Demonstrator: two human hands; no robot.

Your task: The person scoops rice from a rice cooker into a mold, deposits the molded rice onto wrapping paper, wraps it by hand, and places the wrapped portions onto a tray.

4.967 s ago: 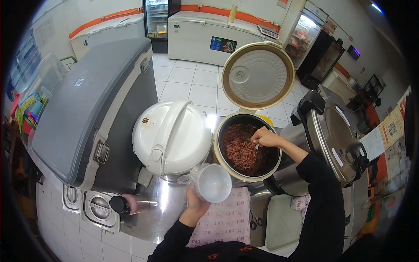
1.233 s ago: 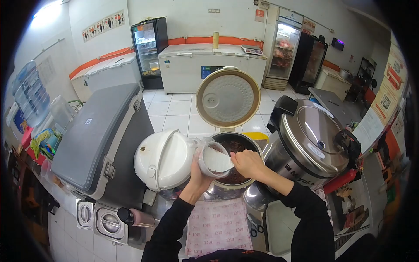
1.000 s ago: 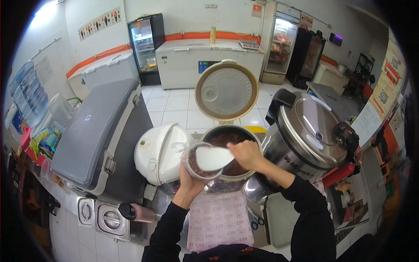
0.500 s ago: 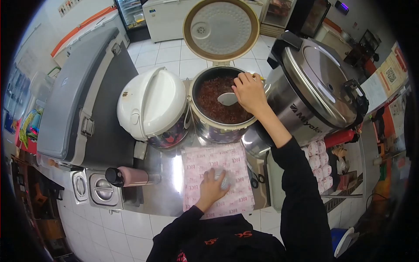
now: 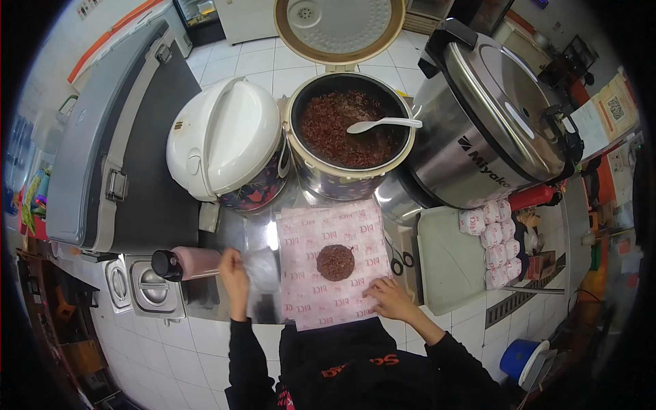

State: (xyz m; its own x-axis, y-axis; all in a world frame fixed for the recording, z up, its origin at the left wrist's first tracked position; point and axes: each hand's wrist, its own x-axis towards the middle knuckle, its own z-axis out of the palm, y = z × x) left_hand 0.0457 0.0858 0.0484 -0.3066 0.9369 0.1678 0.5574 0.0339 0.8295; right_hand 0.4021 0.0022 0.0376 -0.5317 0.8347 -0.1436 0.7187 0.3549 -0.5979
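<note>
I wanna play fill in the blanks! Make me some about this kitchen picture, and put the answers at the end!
1. The spoon in the open cooker is coloured ____.
2. The person's ____ hand is at the edge of the printed paper under the rice mound.
3. The brand name on the big steel cooker is ____.
4. The pink bottle has a cap coloured ____.

Missing words: white; right; Miyako; black.

There's a grey cooler box (image 5: 102,137) upper left, lidded steel pans (image 5: 156,288) below it. A Miyako cooker (image 5: 458,157) gleams upper right, a blue bucket (image 5: 514,359) lower right.
</note>
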